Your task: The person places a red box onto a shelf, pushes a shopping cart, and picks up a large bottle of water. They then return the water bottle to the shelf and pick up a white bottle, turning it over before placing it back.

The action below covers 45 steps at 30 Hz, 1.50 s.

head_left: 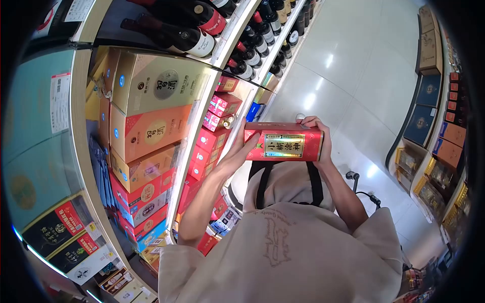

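Observation:
A red liquor box (255, 146) with a gold label and dark Chinese characters is held level in front of my chest. My left hand (239, 150) grips its left end, with the thumb along the front face. Around the right end, my right hand (322, 134) is closed, its fingers bent over the top edge. The back and underside of the box are hidden. Just left of my left hand, small red boxes (208, 140) are stacked on a shelf.
Large gold and orange liquor boxes (154, 83) fill the left shelf. Wine bottles (199, 43) lie above them, with more bottles farther off. Pale tiled floor (333, 65) runs ahead. Another shelf with dark blue boxes (420, 124) stands at the right.

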Each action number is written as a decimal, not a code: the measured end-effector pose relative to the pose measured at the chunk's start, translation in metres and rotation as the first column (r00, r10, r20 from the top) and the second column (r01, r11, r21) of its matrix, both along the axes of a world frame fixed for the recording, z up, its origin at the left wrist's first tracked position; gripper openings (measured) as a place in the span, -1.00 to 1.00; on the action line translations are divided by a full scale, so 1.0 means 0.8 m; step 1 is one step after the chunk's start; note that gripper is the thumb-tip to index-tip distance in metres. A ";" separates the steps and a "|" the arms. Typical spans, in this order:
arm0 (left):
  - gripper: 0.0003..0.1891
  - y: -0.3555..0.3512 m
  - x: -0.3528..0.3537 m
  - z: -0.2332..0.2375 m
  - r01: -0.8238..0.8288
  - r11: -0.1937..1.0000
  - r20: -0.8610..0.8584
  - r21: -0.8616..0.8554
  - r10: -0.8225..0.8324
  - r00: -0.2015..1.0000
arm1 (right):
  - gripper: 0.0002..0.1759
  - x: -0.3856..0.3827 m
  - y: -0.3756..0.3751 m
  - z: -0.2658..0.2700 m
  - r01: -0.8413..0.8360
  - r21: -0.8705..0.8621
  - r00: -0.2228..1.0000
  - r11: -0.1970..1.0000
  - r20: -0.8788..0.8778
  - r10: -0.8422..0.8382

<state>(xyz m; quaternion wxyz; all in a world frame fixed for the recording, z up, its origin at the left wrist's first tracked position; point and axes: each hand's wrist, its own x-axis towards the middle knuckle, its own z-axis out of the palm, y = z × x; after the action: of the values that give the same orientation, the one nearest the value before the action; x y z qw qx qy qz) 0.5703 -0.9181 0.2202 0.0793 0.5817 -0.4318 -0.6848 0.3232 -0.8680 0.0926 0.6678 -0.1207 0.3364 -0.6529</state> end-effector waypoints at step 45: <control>0.07 -0.143 0.061 -0.260 0.297 0.677 0.658 -0.674 0.368 0.657 | -0.40 0.233 -0.259 -0.294 -0.643 0.506 0.765 0.575 0.399 0.505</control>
<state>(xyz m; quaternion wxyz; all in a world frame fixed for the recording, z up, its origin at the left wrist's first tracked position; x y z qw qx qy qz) 0.6189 -1.0325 0.0123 0.1345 0.7360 -0.6477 -0.1437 0.5094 -1.0753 -0.1425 0.8761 0.0711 0.3994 -0.2605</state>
